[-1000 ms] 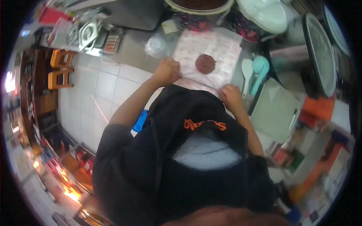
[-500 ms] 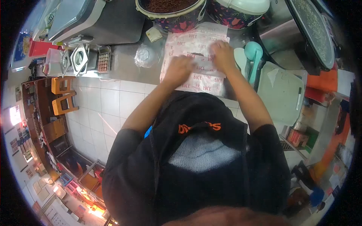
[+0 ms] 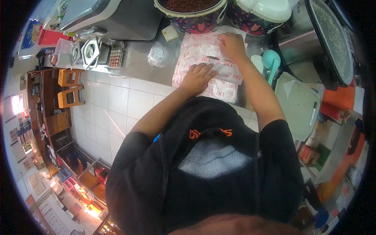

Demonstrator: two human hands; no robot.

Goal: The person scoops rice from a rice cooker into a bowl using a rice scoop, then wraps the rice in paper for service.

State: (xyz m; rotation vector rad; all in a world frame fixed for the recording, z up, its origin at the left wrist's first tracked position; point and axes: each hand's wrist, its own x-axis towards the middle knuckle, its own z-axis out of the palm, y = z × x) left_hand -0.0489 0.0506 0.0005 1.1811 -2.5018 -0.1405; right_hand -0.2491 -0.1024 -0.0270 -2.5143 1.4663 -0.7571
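Observation:
Pinkish-white paper (image 3: 187, 62) with red lettering lies on the metal counter, in what looks like overlapping layers. A small dark oval gap or mark shows near its middle. My left hand (image 3: 197, 79) rests on the paper's lower left part, fingers spread and lying flat. Farther up, my right hand (image 3: 233, 45) touches the upper right part, fingers stretched to the left and slightly bent. Neither hand visibly holds anything. Right of the paper lies a turquoise scoop (image 3: 271, 60), beside a white flat piece (image 3: 257, 63).
Behind the paper stand a floral bucket (image 3: 199, 24) of dark brown food and a white-lidded one (image 3: 256, 21). Left are a crumpled clear plastic piece (image 3: 157, 54), a pale yellow block (image 3: 170, 33) and metal containers (image 3: 91, 53). A pale green board (image 3: 295, 100) lies right.
The view has shifted slightly. My right hand has moved up the paper, and my left hand has come down onto its lower part with fingers spread. The paper's middle layer has shifted.

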